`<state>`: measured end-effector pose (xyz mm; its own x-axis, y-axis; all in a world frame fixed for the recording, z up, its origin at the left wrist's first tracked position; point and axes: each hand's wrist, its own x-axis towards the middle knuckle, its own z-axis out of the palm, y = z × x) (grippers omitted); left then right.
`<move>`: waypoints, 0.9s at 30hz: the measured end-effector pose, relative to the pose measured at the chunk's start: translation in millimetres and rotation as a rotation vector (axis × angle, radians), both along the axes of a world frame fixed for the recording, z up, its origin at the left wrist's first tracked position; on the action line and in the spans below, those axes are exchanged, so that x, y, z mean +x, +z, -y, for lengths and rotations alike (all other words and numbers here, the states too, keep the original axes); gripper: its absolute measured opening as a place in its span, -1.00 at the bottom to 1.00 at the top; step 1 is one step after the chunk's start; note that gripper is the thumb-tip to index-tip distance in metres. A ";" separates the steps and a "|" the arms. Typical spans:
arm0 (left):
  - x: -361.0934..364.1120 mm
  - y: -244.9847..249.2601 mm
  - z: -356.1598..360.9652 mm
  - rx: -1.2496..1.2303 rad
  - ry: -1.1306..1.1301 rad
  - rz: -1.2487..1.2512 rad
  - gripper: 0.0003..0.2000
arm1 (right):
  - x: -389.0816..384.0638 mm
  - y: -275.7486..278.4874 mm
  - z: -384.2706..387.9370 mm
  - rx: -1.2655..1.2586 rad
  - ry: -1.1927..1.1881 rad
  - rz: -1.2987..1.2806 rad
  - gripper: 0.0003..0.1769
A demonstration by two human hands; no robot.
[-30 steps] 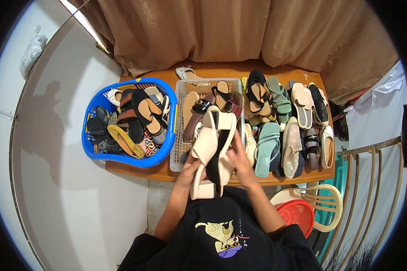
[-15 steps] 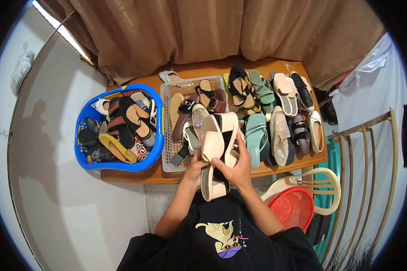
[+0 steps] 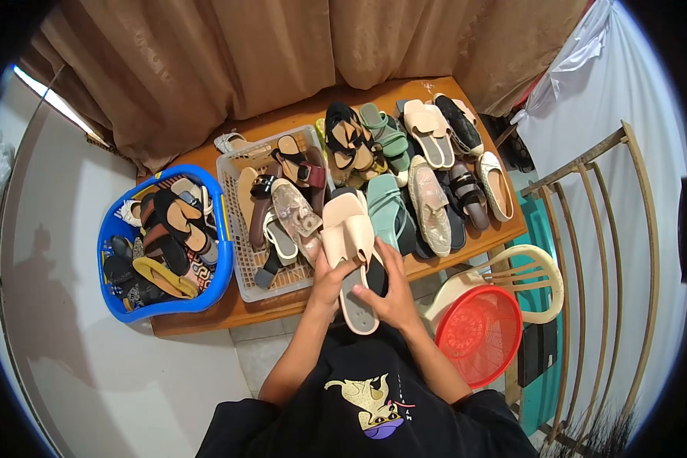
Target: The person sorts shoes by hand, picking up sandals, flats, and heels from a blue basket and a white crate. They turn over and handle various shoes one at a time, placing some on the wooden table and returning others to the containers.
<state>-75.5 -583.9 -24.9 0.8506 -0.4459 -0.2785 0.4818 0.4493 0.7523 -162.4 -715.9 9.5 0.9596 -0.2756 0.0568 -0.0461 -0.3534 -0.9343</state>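
In front of my chest I hold a pair of beige slide sandals, pressed together. One faces up, its wide strap toward the table and its grey insole toward me; the other is mostly hidden behind it. My left hand is closed around the left edge. My right hand grips the right side, its thumb near the insole. Just beyond my hands lie green slide sandals and a plastic-wrapped shoe on the wooden table.
A blue basket full of footwear stands left, beside a clear plastic crate with several sandals. More pairs, including black strappy sandals, line the table's right. A red basket rests on a cream chair near a wooden rack.
The beige sandals have been turned so that one insole now faces up and the chunky heels are hidden. My view has shifted to the right, and both hands still hold the pair.
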 end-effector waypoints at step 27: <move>88.3 -8.6 314.6 0.221 0.154 0.059 -0.54 | 64.6 -48.9 283.4 0.113 -0.098 0.052 0.13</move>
<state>12.8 -898.5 -33.4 0.9216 -0.2436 -0.3023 0.3726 0.3356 0.8652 -97.8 -999.3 -39.3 0.9242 -0.3756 0.0694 -0.0254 -0.2419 -0.9700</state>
